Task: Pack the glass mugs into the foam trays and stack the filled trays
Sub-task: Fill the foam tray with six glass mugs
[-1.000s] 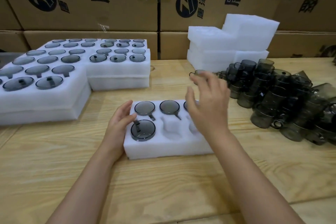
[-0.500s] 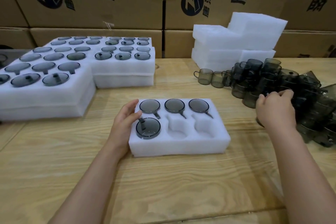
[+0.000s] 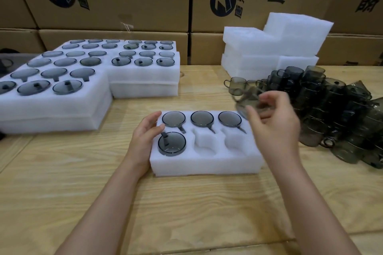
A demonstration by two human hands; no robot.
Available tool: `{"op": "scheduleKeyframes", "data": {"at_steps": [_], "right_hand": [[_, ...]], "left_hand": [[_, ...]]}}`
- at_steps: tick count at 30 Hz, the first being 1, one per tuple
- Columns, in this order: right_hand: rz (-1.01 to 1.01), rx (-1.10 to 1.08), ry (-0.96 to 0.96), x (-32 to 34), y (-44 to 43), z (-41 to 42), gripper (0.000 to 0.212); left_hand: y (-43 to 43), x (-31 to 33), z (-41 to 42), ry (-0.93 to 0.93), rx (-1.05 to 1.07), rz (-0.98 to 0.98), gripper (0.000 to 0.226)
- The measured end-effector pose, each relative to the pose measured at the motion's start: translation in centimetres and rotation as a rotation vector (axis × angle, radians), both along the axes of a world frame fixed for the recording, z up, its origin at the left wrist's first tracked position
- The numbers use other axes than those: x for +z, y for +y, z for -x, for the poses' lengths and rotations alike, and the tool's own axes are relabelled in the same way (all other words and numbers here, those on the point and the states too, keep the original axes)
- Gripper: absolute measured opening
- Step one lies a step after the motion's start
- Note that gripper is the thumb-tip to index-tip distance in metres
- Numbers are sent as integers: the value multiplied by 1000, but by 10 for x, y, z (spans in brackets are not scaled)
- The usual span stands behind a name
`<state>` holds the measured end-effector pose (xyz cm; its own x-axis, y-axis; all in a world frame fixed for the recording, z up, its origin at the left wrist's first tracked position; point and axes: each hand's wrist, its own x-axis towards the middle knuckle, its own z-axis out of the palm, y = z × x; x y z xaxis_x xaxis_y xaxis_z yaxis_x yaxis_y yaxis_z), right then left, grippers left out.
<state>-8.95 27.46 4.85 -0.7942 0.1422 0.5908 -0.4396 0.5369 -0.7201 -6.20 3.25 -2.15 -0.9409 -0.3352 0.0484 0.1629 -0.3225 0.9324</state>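
Tabletop (image 3: 62,182) carried a foam tray (image 3: 207,164) with four pockets filled and two free, left hand (image 3: 145,141) lay against the tray's left side, fingers relaxed, right hand (image 3: 275,124) hung above the tray's right end, fingers curled round a glass mug (image 3: 247,100), much blurred.

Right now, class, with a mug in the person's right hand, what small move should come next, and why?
Probably bring the mug in the right hand down into the middle front pocket of the tray. Four pockets are filled, the two other front ones are empty, and the left hand rests on the tray's left edge.
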Motion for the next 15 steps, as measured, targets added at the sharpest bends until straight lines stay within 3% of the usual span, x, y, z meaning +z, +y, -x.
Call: {"op": "scheduleKeyframes", "data": {"at_steps": [3,6,11,15], "right_hand": [[10,177,26,-8,-26,-16,26],[-56,210,81,-18,-33,-24,16],[-31,230,13,-25,-32,-28,11],[-31,380,-93,-27,-38,-30,21]], "left_hand": [[0,0,-1,10,6,6,47],[1,1,-1,26,8,-1,38],[2,2,0,22,2,-18,32],[3,2,0,29,10,-15,34]]}}
